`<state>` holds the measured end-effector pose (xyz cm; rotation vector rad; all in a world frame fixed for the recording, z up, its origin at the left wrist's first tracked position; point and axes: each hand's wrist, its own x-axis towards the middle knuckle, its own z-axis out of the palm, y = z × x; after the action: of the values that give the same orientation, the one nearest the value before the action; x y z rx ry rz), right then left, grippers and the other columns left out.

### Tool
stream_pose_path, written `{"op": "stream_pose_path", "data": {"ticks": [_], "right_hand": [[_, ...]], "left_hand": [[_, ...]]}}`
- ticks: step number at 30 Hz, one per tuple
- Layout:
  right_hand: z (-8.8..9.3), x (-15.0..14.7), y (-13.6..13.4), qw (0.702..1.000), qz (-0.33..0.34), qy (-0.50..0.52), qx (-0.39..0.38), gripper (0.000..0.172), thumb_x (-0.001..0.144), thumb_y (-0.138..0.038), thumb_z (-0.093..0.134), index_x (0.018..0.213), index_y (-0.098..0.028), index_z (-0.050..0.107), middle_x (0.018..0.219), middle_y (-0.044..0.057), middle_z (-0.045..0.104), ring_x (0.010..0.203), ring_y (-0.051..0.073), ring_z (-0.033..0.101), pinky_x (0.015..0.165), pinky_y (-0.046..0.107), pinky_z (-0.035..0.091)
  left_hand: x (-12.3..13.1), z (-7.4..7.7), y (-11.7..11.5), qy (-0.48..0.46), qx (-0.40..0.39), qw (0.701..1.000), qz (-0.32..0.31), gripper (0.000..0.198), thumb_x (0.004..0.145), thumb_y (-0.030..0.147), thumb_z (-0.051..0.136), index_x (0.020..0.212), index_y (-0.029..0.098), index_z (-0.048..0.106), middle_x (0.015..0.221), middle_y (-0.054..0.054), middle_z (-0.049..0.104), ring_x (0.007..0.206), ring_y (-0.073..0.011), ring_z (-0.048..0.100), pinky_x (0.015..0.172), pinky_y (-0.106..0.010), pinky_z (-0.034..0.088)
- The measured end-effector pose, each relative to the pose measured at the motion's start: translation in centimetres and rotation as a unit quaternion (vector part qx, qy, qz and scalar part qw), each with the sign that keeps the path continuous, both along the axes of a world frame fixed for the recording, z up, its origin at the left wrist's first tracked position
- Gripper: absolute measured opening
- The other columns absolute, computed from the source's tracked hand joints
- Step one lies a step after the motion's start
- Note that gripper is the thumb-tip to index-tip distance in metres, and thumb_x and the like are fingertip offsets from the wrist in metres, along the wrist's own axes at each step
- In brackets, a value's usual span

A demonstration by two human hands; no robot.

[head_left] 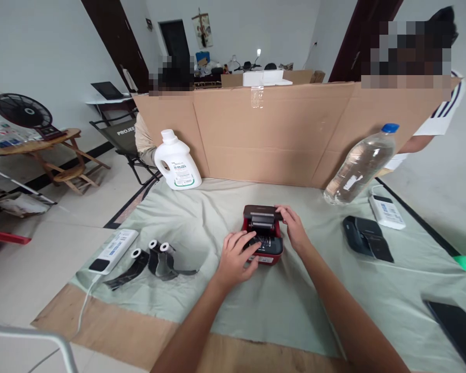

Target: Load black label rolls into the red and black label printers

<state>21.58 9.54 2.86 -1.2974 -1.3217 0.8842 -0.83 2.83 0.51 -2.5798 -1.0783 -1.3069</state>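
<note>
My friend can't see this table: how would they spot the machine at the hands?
Face the tall cardboard and look at the green cloth before it. Near mid-cloth, the left hand and right hand touch the machine. Its red body sets it apart from the dark device further right.

We have a green cloth (279,311) over our wooden table (120,326), carrying paper rolls (154,259) left, a printer (272,243) centre, a jug (178,161) far left, a bottle (359,168) far right.
</note>
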Motion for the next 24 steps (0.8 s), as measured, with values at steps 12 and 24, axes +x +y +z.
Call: {"op": "stream_pose_path", "data": {"ticks": [12,24], "right_hand": [[-4.5,-0.9,-3.5,0.995,0.054,0.079,0.011,0.071,0.087,-0.029,0.046,0.156,-0.028,0.03,0.166,0.003,0.029,0.152,0.022,0.029,0.125,0.045,0.024],[-6.5,-0.1,-7.3,0.997,0.064,0.048,0.013,0.076,0.089,-0.054,0.06,0.157,-0.031,0.034,0.162,0.005,0.037,0.149,0.03,0.035,0.122,0.053,0.031]], "left_hand": [[-0.4,-1.4,1.0,-0.072,-0.12,0.99,0.021,0.046,0.098,0.024,0.04,0.143,0.021,0.048,0.135,-0.012,0.064,0.134,-0.0252,0.053,0.112,-0.044,0.035],[0.8,-2.5,0.8,-0.285,-0.314,0.905,0.031,0.051,0.1,0.032,0.043,0.151,0.024,0.041,0.155,-0.012,0.047,0.139,-0.0237,0.051,0.113,-0.045,0.046]]}}
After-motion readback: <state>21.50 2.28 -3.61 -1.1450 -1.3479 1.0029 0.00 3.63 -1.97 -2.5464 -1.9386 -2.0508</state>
